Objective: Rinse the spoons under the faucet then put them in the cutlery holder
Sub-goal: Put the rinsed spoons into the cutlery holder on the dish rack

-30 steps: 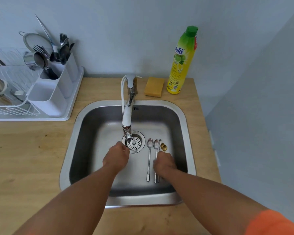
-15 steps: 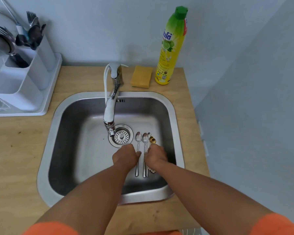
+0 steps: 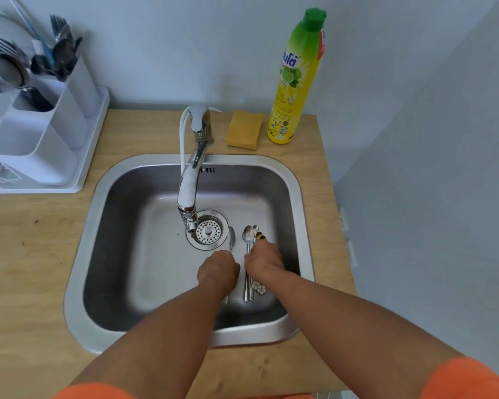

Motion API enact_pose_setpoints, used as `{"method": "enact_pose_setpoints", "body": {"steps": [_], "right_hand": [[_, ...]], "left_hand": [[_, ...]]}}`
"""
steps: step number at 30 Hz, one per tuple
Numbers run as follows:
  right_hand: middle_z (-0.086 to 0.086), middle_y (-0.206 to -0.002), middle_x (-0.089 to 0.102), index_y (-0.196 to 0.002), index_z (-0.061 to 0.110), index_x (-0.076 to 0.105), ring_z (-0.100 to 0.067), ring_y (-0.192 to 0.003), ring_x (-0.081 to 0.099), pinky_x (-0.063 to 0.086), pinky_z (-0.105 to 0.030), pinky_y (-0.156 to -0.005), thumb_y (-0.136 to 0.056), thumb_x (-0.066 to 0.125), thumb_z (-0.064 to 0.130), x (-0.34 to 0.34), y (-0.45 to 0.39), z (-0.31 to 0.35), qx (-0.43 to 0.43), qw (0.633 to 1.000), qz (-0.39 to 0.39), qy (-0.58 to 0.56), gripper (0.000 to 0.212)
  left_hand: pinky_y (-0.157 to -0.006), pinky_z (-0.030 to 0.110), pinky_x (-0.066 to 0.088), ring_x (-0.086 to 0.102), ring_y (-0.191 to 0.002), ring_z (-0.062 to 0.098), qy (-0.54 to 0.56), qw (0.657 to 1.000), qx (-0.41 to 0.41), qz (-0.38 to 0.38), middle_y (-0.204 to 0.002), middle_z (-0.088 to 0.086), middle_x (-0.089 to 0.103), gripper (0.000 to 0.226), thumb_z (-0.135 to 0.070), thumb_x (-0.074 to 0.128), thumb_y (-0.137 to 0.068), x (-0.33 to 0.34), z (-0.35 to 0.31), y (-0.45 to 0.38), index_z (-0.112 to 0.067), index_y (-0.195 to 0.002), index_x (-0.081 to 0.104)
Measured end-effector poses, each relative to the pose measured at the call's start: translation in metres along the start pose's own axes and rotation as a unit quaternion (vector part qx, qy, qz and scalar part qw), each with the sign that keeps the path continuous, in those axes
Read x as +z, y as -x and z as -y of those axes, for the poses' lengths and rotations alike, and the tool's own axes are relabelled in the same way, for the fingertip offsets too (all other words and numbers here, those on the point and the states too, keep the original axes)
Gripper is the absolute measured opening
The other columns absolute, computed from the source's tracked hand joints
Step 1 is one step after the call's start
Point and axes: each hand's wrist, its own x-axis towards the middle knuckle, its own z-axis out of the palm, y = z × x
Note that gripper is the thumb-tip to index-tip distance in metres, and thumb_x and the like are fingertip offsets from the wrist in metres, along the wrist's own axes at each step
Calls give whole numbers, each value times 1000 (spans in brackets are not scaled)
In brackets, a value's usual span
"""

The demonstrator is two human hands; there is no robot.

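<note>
Several spoons lie in the steel sink (image 3: pixel 78 254), right of the drain (image 3: pixel 208 231). My left hand (image 3: pixel 218 272) is closed around the handle of one silver spoon (image 3: pixel 231 237), whose bowl is turned on edge and sits apart from the others. My right hand (image 3: pixel 265 260) rests with curled fingers over the handles of a second silver spoon (image 3: pixel 247 235) and a gold spoon (image 3: pixel 261 237); its grip is hidden. Flower-shaped handle ends (image 3: pixel 259 287) show below it. The faucet (image 3: pixel 189 180) runs no visible water. The white cutlery holder (image 3: pixel 41 133) stands at far left.
A yellow sponge (image 3: pixel 244 133) and a tall yellow-green dish soap bottle (image 3: pixel 298 82) stand behind the sink. Forks and dark utensils (image 3: pixel 55 56) fill the holder's rear compartment. A white drainer tray (image 3: pixel 84 168) sits on the wooden counter (image 3: pixel 26 254). A wall closes the right side.
My left hand has moved right onto the leftmost spoon, shifted it left of the group and turned it on edge. My right hand stays on the other spoons. The view has moved in closer.
</note>
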Motion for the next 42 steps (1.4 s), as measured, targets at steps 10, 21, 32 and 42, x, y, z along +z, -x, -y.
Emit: {"method": "enact_pose_setpoints", "body": {"steps": [10,21,32,42], "right_hand": [[-13,-107,68,-101,6,67,-28,-89,67,49,-27,-68,-93,62,18,7,-5,3,-21,998,12,53,15],[-7,-105,66,-85,18,52,-27,-89,64,45,-28,-67,-89,60,16,22,2,8,-51,991,29,123,9],[-7,-109,65,-85,18,49,-27,-95,65,43,-26,-68,-94,57,28,32,23,24,-84,990,58,100,16],[-4,-88,72,-84,11,66,-23,-87,66,52,-32,-76,-95,54,18,29,72,88,-277,957,84,-15,17]], "left_hand": [[-75,36,52,68,-95,36,63,995,-35,-71,-104,14,69,23,-27,55,-89,-33,48,19,-7,-98,62],[-43,18,50,64,-56,10,354,906,-18,-231,-88,4,69,13,-17,52,-107,-99,115,35,-8,-98,54],[-58,41,61,63,-42,18,513,803,4,-303,-75,11,64,11,-11,56,-105,-198,140,55,0,-102,58],[-55,30,62,64,-59,15,436,782,33,-443,-88,9,72,11,-11,59,-104,-334,181,63,-5,-111,66]]}}
